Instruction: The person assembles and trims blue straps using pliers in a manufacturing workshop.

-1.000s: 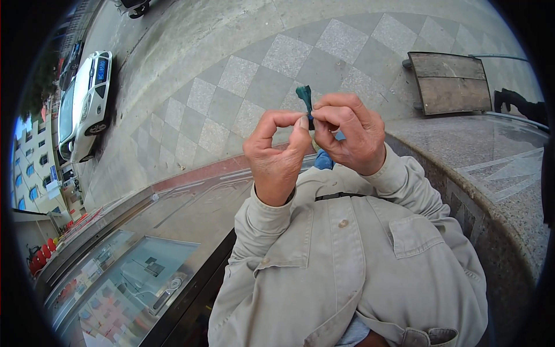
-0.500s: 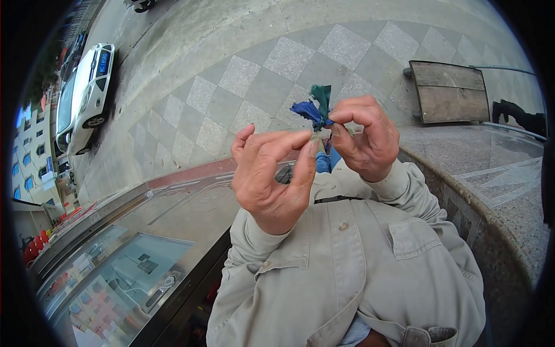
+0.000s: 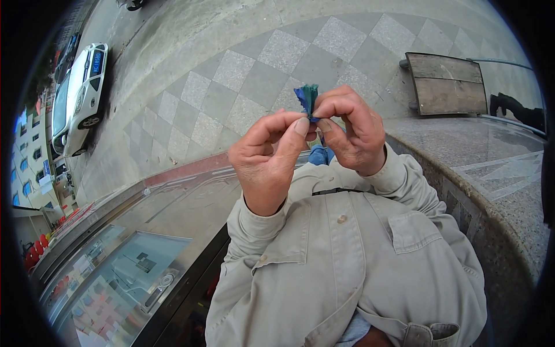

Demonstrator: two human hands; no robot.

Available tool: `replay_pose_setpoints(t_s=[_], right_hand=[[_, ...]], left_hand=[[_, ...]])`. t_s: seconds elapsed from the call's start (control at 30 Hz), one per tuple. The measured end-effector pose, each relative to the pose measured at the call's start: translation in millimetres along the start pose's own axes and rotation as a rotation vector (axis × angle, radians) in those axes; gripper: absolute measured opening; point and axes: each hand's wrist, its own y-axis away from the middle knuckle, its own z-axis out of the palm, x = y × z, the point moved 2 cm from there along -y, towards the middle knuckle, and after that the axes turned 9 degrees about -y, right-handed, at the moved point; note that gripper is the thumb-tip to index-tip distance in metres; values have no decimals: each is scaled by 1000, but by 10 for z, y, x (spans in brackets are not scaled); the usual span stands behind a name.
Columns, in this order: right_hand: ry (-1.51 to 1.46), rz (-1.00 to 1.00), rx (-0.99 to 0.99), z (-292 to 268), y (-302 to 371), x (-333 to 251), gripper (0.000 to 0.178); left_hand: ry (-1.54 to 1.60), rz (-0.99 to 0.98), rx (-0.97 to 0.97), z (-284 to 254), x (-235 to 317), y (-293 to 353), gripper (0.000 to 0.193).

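Observation:
A small bunch of blue and green ribbon-like material stands up between my two hands, its ends fanned out and crinkled. My left hand is closed in a pinch, thumb against forefinger, at the lower left of the bunch. From the other side, my right hand pinches the same gathered base between thumb and forefinger. The fingertips of both hands almost meet there and hide the bottom of the bunch. Whether it is cloth or thin plastic, I cannot tell.
A flat cart with a wooden deck stands at the far right, beyond a polished stone ledge. At the left is a glass-and-metal door. Diamond-patterned paving stretches ahead, and a white car is parked at the far left.
My left hand has moved up and closed onto the base of the bunch. The blue and green pieces, spread apart before, now stand close together. My right hand has shifted slightly left.

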Motion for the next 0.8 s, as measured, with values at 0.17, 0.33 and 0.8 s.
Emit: replay_pose_setpoints(t_s=[0.17, 0.33, 0.8], right_hand=[[-148, 169, 19, 4, 4, 29, 12], [-518, 544, 148, 12, -22, 0, 12], [-486, 661, 166, -62, -86, -29, 11]], left_hand=[[28, -24, -36, -24, -41, -18, 10], [-96, 126, 23, 1, -113, -19, 15], [-710, 584, 87, -36, -190, -72, 17]])
